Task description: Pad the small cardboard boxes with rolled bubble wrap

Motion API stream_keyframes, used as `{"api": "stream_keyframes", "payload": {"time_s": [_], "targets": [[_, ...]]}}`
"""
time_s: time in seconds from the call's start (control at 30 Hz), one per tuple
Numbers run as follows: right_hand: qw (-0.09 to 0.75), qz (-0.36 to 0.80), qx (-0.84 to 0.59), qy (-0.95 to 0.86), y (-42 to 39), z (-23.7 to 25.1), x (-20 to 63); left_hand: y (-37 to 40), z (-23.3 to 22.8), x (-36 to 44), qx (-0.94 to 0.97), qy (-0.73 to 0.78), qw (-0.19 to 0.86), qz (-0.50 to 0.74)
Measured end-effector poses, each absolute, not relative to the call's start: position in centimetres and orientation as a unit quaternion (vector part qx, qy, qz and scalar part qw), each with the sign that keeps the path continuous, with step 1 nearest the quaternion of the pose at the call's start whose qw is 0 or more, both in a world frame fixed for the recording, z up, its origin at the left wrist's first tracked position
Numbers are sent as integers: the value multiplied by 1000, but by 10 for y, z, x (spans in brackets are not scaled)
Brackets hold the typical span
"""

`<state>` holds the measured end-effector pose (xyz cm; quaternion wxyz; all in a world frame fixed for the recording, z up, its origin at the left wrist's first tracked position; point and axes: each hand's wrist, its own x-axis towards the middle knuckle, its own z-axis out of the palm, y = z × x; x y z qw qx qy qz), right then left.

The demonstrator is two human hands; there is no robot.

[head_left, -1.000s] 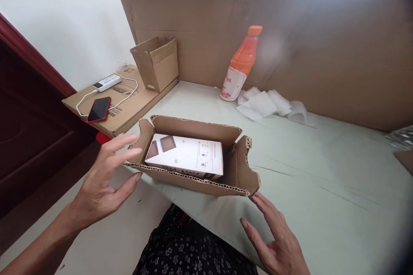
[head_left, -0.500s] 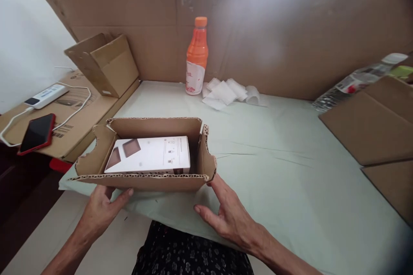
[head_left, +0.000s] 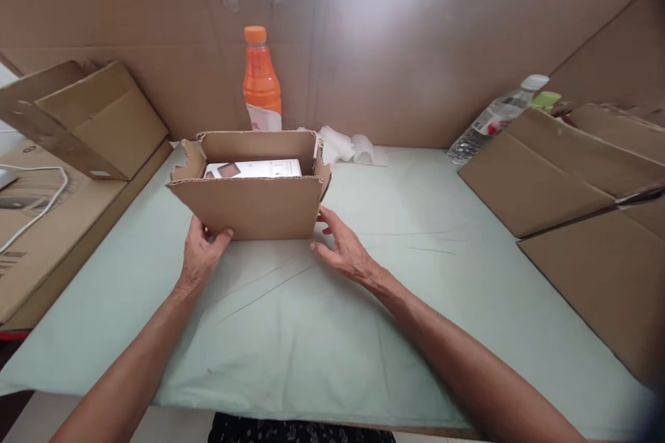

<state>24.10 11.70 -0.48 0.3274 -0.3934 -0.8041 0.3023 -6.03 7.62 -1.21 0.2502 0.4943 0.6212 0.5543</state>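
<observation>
An open-topped cardboard box [head_left: 249, 211] with rough-cut edges stands on the green cloth. Inside it lies a white printed carton [head_left: 270, 168], its lower part hidden by the front wall. At the box's lower left corner is my left hand [head_left: 200, 252], thumb against the front and fingers round the side, partly hidden. My right hand [head_left: 347, 246] holds the lower right corner, fingers at the side wall and thumb near the front bottom edge.
Behind the box stand an orange bottle [head_left: 261, 83] and white foam pieces [head_left: 337, 144]. Cardboard boxes lie at the left [head_left: 109, 118] and right [head_left: 545, 173]. A clear plastic bottle [head_left: 491, 126] leans at the back right. The green cloth [head_left: 312, 346] covers the table.
Both hands have moved the cardboard box away from the table's front edge, toward the orange bottle, whose lower part it now hides. The view has turned right; the phone is out of sight.
</observation>
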Motion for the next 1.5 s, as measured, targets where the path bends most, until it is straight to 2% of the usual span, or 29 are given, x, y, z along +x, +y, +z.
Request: {"api": "stream_keyframes", "payload": {"time_s": [0.2, 0.43, 0.57, 0.7, 0.8, 0.93, 1.07, 1.13, 1.2, 1.4, 1.5], "targets": [[295, 168, -485, -806, 169, -16, 271, 68, -32, -57, 477, 676, 232, 512], [278, 99, -523, -799, 254, -16, 218, 73, -32, -55, 452, 712, 206, 496], [301, 99, -539, -780, 276, -9, 215, 73, -33, -57, 451, 718, 206, 489], [361, 87, -543, -753, 242, 17, 266, 73, -33, -57, 455, 715, 208, 488], [401, 140, -504, -752, 180, 38, 317, 74, -35, -59, 464, 699, 225, 495], [312, 279, -489, -765, 94, 44, 364, 73, -33, -60, 479, 690, 216, 497], [299, 347, -468, -755, 39, 35, 376, 55, -11, -53, 489, 682, 146, 524], [297, 355, -439, -770, 25, 35, 373, 35, 5, -44, 505, 663, 90, 546], [287, 357, -402, -793, 17, 38, 366, 11, 16, -32, 530, 639, 77, 552], [197, 431, -272, -837, 6, 39, 330, -53, 12, 15, 659, 599, 226, 395], [163, 474, -244, -830, -2, 35, 307, -69, 9, 27, 663, 588, 254, 388]]}}
